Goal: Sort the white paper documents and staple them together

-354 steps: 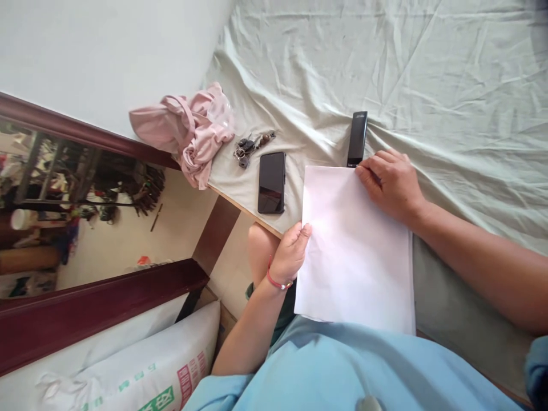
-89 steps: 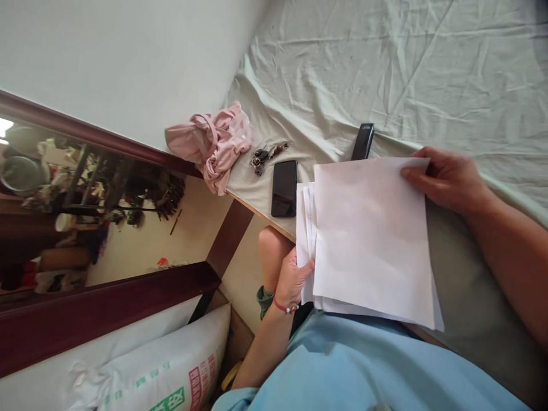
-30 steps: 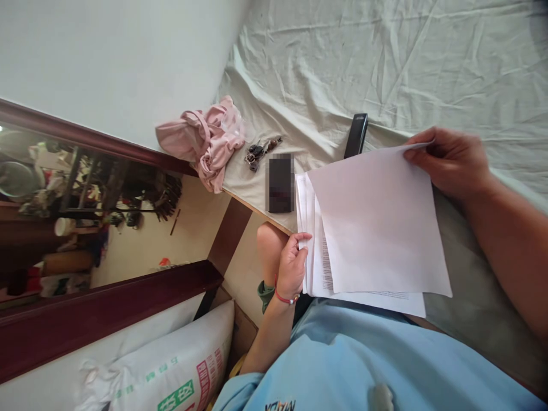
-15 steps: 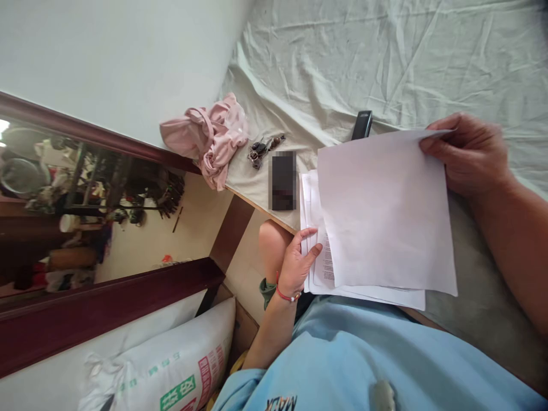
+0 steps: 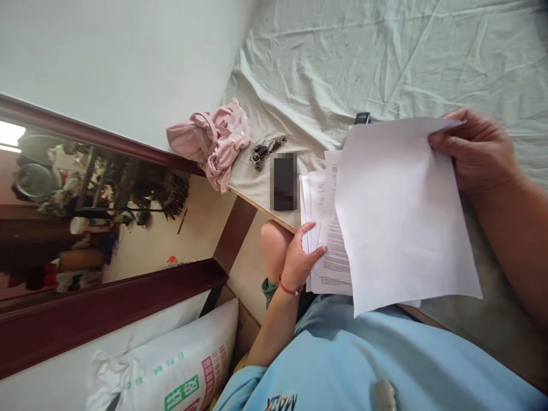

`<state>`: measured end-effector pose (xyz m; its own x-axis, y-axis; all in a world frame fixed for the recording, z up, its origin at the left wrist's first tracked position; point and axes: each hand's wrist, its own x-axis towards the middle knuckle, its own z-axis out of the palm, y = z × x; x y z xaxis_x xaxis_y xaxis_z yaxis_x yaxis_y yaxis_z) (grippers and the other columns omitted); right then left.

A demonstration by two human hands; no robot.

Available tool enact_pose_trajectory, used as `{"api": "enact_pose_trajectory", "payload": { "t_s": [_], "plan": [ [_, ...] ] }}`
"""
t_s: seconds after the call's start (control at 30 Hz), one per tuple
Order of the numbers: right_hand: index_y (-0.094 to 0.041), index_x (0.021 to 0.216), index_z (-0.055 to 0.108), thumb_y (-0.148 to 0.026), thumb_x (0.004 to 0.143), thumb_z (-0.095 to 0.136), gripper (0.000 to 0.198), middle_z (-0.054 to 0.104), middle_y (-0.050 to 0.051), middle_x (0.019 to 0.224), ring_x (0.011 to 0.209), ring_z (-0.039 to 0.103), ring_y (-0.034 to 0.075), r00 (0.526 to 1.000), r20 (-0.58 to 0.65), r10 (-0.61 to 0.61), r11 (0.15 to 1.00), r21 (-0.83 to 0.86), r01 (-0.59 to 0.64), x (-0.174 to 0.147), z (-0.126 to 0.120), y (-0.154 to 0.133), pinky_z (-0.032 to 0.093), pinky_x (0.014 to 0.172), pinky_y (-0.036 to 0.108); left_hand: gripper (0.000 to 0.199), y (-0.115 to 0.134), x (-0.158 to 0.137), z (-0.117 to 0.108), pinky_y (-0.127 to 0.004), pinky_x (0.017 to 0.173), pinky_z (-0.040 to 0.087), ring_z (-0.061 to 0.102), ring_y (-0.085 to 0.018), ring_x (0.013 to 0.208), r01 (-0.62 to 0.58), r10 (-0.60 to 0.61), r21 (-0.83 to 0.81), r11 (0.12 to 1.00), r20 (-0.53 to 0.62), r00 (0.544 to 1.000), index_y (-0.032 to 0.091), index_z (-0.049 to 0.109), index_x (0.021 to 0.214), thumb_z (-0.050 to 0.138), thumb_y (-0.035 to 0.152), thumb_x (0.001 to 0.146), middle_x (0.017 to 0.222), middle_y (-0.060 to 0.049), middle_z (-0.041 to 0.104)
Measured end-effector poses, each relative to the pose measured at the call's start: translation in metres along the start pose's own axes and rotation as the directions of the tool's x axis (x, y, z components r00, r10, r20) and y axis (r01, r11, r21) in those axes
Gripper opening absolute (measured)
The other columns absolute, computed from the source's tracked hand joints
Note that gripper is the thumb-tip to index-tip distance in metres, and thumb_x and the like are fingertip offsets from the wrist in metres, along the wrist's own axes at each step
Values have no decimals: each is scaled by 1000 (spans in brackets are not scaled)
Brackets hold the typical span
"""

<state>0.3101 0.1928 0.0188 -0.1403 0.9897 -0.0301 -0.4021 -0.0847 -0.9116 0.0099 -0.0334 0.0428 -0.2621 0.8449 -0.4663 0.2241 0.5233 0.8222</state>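
Observation:
In my right hand point(image 5: 482, 151) the upper right corner of a sheet of paper point(image 5: 405, 217) is pinched between thumb and fingers. The sheet's blank side faces up, and it hangs over a stack of printed papers point(image 5: 336, 245), covering much of it. My left hand point(image 5: 302, 257) grips the stack's left edge, with the thumb lying on the printed face; some of its fingers are hidden. Just beyond the sheet's top edge, the end of a black object point(image 5: 362, 118) shows, the rest covered.
A blurred-out dark rectangular object point(image 5: 283, 181), a bunch of keys point(image 5: 260, 153) and a crumpled pink cloth point(image 5: 216, 140) lie on the pale bedsheet point(image 5: 411, 63). A dark-red-framed mirror point(image 5: 107, 214) and a white printed sack point(image 5: 171, 359) are at my left.
My right hand has drawn the sheet rightward, so more printed text shows beside my left thumb. The sheet covers more of the black object. My left hand keeps its hold on the stack.

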Motion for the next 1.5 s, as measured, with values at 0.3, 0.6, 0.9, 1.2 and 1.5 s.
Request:
{"api": "enact_pose_trajectory", "payload": {
  "t_s": [0.3,0.6,0.9,1.2,1.5],
  "plan": [
    [-19,82,72,-50,77,83,33,57,-1,65,57,47,11,988,10,-155,822,-553,135,-2,-5,11,34,54,29,43,-9,-6,5,-45,109,52,66,-27,119,-59,42,-93,994,-172,984,23,65,116,83,34,79,123,-7,70],
    [-20,65,60,-28,74,62,11,75,6,97,90,69,21,951,28,-307,616,-756,221,2,-4,14,51,87,40,54,-24,-24,1,-42,107,51,65,-24,115,-103,53,-239,966,-206,977,26,53,125,78,26,78,123,-5,64],
    [-21,122,68,-40,78,60,48,75,8,102,85,67,25,971,205,-124,429,-871,239,1,-3,15,52,83,42,42,-23,-24,11,-43,113,49,67,-26,123,42,-105,-367,929,-154,983,23,66,122,76,38,85,127,-7,72],
    [-21,96,77,-46,94,55,33,73,8,87,85,65,24,786,617,-42,384,-717,582,9,-13,16,47,81,38,35,-26,-17,9,-44,116,49,71,-27,120,70,-153,-327,942,-235,960,20,80,105,81,42,78,116,-7,81],
    [-21,102,77,-44,92,57,32,72,7,88,82,66,22,853,521,14,412,-781,470,7,-13,15,47,76,37,43,-20,-16,12,-43,116,51,65,-27,132,-42,-8,-205,978,-234,972,23,70,124,77,42,86,132,-7,73]
  ]
}}
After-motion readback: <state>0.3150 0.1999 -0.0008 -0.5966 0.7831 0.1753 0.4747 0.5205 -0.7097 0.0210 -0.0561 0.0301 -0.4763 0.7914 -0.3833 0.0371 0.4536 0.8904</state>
